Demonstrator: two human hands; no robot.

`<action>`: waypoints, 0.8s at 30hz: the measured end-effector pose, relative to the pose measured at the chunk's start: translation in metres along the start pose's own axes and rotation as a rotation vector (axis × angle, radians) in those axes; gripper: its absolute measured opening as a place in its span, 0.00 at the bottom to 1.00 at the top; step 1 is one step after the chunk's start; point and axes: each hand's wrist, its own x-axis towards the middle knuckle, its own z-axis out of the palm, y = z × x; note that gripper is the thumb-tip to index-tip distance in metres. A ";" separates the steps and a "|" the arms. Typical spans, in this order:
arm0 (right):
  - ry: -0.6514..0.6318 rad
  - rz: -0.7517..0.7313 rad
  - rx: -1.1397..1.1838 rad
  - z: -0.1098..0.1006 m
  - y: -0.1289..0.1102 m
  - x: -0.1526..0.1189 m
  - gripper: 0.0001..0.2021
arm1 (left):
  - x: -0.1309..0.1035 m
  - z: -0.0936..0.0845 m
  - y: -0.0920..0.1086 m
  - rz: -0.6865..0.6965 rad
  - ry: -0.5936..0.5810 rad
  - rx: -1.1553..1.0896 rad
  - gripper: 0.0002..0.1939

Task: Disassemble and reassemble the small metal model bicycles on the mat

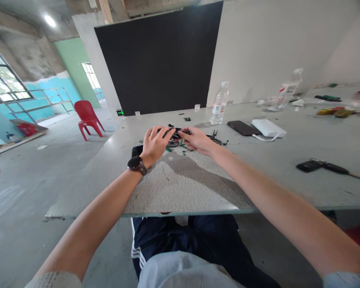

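Observation:
Over the middle of the table, my left hand (154,145) bends its fingers around a small black model part (177,134). Opposite it, my right hand (196,140) pinches the same part's right end between thumb and fingertips. Under the left fingers is a small spoked wheel (174,143), partly covered; whether it is joined to the black part I cannot tell. Another small wheel (216,141), with thin dark pieces by it, lies just beyond my right hand. Tiny green pieces (184,153) are scattered below both hands. A dark watch (135,163) is on my left wrist.
A black phone-like object (137,151) lies beside my left wrist. To the right are a clear bottle (219,105), a dark phone (243,128), a white power bank (267,129) with a cable and a car key (310,165). The table's front edge (186,214) is near my lap.

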 end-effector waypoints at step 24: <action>0.110 -0.272 -0.392 -0.009 -0.008 -0.003 0.14 | 0.014 0.015 0.010 -1.016 -0.169 -1.740 0.06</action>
